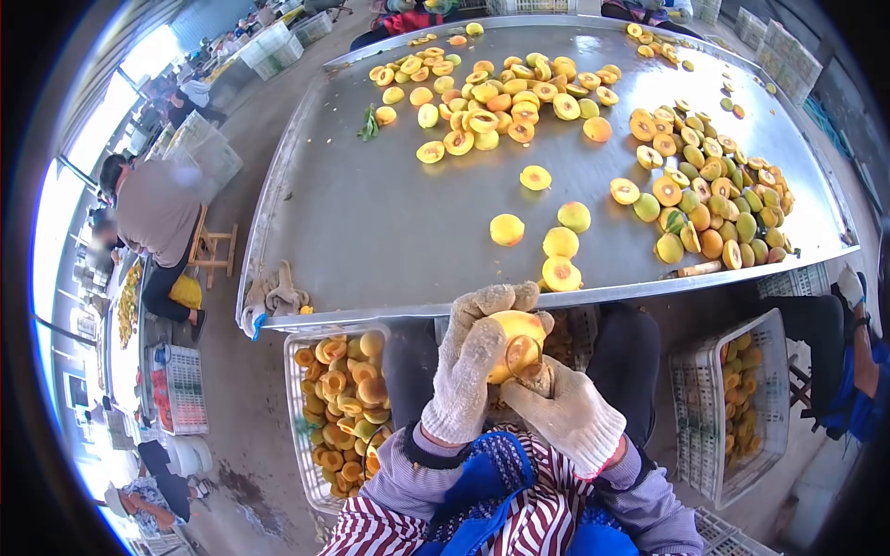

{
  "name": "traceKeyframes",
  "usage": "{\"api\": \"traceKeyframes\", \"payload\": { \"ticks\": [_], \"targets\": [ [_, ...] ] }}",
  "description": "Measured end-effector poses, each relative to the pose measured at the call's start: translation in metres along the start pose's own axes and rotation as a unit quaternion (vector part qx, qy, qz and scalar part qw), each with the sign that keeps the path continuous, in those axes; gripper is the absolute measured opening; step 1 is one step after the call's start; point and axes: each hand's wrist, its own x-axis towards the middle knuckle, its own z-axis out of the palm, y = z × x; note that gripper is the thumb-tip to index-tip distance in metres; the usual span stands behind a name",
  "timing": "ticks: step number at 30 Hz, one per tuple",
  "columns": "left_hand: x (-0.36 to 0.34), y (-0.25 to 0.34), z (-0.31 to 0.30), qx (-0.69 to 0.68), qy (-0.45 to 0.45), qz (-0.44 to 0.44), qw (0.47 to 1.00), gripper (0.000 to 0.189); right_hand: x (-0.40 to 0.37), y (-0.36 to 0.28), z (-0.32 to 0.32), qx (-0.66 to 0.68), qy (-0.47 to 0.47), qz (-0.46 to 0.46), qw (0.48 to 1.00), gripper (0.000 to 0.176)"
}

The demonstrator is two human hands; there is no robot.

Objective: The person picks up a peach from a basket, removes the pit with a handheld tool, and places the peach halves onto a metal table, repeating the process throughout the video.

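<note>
In front of my lap, my left hand (pixel 466 366), in a pale knit glove, is closed around a yellow peach half (pixel 515 326). My gloved right hand (pixel 573 414) pinches a small pitting tool with a thin curved metal loop (pixel 525 356), which rests against the cut face of the peach; its handle is hidden in my fingers. Just beyond my hands, a few loose peaches (pixel 560 242) lie near the front edge of the metal table (pixel 389 213). Below left stands a plastic crate (pixel 295 408) full of pitted peach halves (pixel 348 389).
Piles of halved peaches (pixel 501 102) cover the table's far middle, with another heap (pixel 714 195) at right. Used gloves (pixel 273 295) lie on the left corner. A second crate (pixel 732 408) stands at right beside a seated person (pixel 830 343). Another person (pixel 153 208) sits at left.
</note>
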Motion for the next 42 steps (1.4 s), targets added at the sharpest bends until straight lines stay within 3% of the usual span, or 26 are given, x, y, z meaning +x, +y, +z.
{"api": "traceKeyframes", "payload": {
  "ticks": [3,5,8,10,14,16,17,18,19,20,21,22,24,25,26,27,29,30,33,34,36,37,38,39,40,42],
  "targets": [
    [-0.004,-0.003,0.008,-0.019,0.01,0.037,0.999,0.047,-0.003,0.0,0.001,0.036,-0.01,-0.001,0.999,0.029],
    [-0.007,-0.008,0.015,0.052,0.029,0.115,0.992,0.042,-0.007,-0.005,-0.001,0.061,-0.024,0.013,0.998,0.027],
    [-0.005,-0.003,0.009,0.141,-0.03,0.124,0.982,0.04,-0.013,-0.013,-0.008,0.178,-0.079,0.091,0.977,0.026],
    [-0.003,0.0,0.013,0.12,-0.02,0.088,0.989,0.039,-0.015,-0.017,-0.016,0.238,-0.134,0.195,0.942,0.029],
    [0.002,0.001,0.009,0.269,-0.048,0.16,0.949,0.037,-0.018,-0.013,-0.03,0.307,-0.195,0.196,0.911,0.028],
    [0.012,0.013,0.002,0.186,-0.179,0.036,0.965,0.037,-0.017,-0.003,-0.035,0.325,-0.29,0.208,0.876,0.031],
    [0.012,0.022,0.009,0.119,-0.181,-0.055,0.975,0.033,-0.018,-0.001,-0.034,0.326,-0.289,0.209,0.875,0.031],
    [0.013,0.022,0.007,0.118,-0.181,-0.055,0.975,0.033,-0.019,0.001,-0.033,0.396,-0.327,0.207,0.833,0.031],
    [0.014,0.021,0.005,0.147,-0.23,0.001,0.962,0.033,-0.021,0.004,-0.03,0.463,-0.363,0.204,0.782,0.032],
    [0.016,0.02,0.001,0.175,-0.276,0.058,0.943,0.033,-0.023,0.01,-0.027,0.465,-0.363,0.205,0.781,0.032],
    [0.026,0.009,0.002,0.177,-0.308,0.223,0.908,0.037,-0.024,0.017,-0.024,0.52,-0.391,0.189,0.735,0.031],
    [0.021,0.005,0.011,0.177,-0.309,0.223,0.907,0.037,-0.025,0.021,-0.021,0.571,-0.417,0.173,0.685,0.03],
    [0.001,0.0,0.024,-0.019,-0.197,0.108,0.974,0.042,-0.027,0.02,-0.02,0.583,-0.403,0.162,0.687,0.028],
    [-0.001,0.002,0.019,-0.039,-0.19,0.018,0.981,0.046,-0.027,0.019,-0.02,0.58,-0.402,0.158,0.69,0.028],
    [-0.002,0.001,0.02,-0.04,-0.188,0.018,0.981,0.046,-0.028,0.018,-0.02,0.578,-0.402,0.156,0.693,0.027],
    [-0.003,0.002,0.024,-0.047,-0.13,-0.044,0.989,0.053,-0.028,0.018,-0.018,0.577,-0.403,0.157,0.693,0.027],
    [-0.001,0.002,0.024,-0.058,-0.05,-0.134,0.988,0.059,-0.027,0.018,-0.016,0.549,-0.31,0.178,0.755,0.027],
    [-0.002,0.002,0.023,-0.057,-0.049,-0.132,0.988,0.059,-0.025,0.021,-0.016,0.548,-0.313,0.178,0.755,0.027],
    [-0.008,0.004,0.014,-0.059,0.026,-0.163,0.985,0.061,-0.018,0.029,-0.017,0.564,-0.408,0.239,0.678,0.022],
    [-0.009,0.01,0.01,-0.086,0.051,-0.173,0.98,0.059,-0.02,0.035,-0.015,0.563,-0.41,0.238,0.676,0.022],
    [-0.013,0.01,-0.05,-0.095,0.13,-0.094,0.983,0.056,-0.023,0.053,-0.019,0.457,-0.37,0.148,0.795,0.022],
    [-0.024,0.016,-0.073,-0.04,0.161,-0.061,0.984,0.054,-0.021,0.051,-0.036,0.494,-0.422,0.162,0.742,0.025],
    [-0.037,0.023,-0.097,0.014,0.188,-0.027,0.982,0.053,-0.021,0.053,-0.043,0.493,-0.421,0.156,0.745,0.025],
    [-0.048,0.025,-0.14,0.338,0.2,0.031,0.919,0.051,-0.021,0.055,-0.049,0.447,-0.394,0.21,0.775,0.026],
    [-0.056,0.029,-0.176,0.622,0.192,0.092,0.754,0.05,-0.019,0.055,-0.055,0.398,-0.362,0.26,0.802,0.026],
    [-0.067,0.048,-0.19,0.679,0.237,-0.178,0.672,0.045,-0.014,0.041,-0.056,0.304,-0.324,0.244,0.862,0.028]
  ]
}}
